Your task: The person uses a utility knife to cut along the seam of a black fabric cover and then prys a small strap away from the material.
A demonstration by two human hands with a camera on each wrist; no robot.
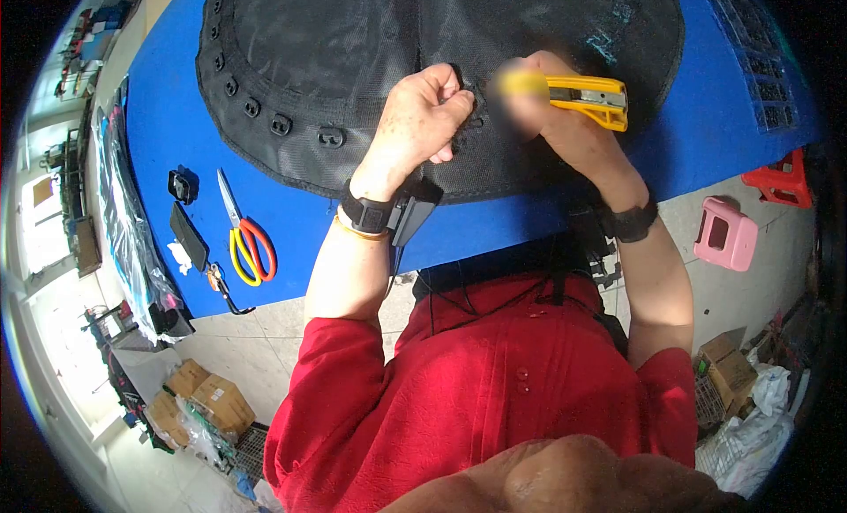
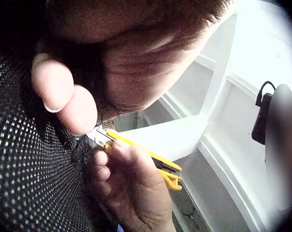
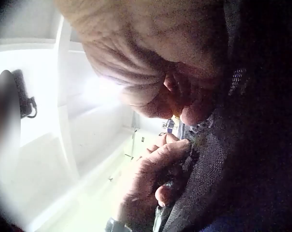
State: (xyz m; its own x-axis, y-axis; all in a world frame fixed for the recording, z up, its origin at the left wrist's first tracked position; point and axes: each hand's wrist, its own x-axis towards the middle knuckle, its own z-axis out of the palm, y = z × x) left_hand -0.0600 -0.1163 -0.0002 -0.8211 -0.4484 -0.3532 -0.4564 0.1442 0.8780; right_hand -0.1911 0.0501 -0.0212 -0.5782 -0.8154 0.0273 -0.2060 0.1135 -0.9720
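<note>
A large round black mesh piece [image 1: 353,151] lies on the blue table, with black plastic buckles [image 1: 281,124] along its left edge. My left hand [image 1: 419,116] is over its near half, thumb and curled fingers pinching the mesh. Just right of it, my right hand [image 1: 578,138] grips a yellow utility knife [image 1: 589,94], its handle end pointing right. In the left wrist view the knife's blade [image 2: 98,137] sits right by the left fingertips [image 2: 78,113], close to the mesh. The right wrist view has both hands' fingertips near each other at the dark mesh; the knife is mostly hidden there.
On the blue table [image 1: 326,266] at left lie scissors [image 1: 251,248] with red and yellow handles, a black phone-like slab [image 1: 189,235] and a small black case [image 1: 183,186]. Red [image 1: 781,179] and pink [image 1: 728,233] stools stand at right. Cardboard boxes [image 1: 221,403] sit on the floor.
</note>
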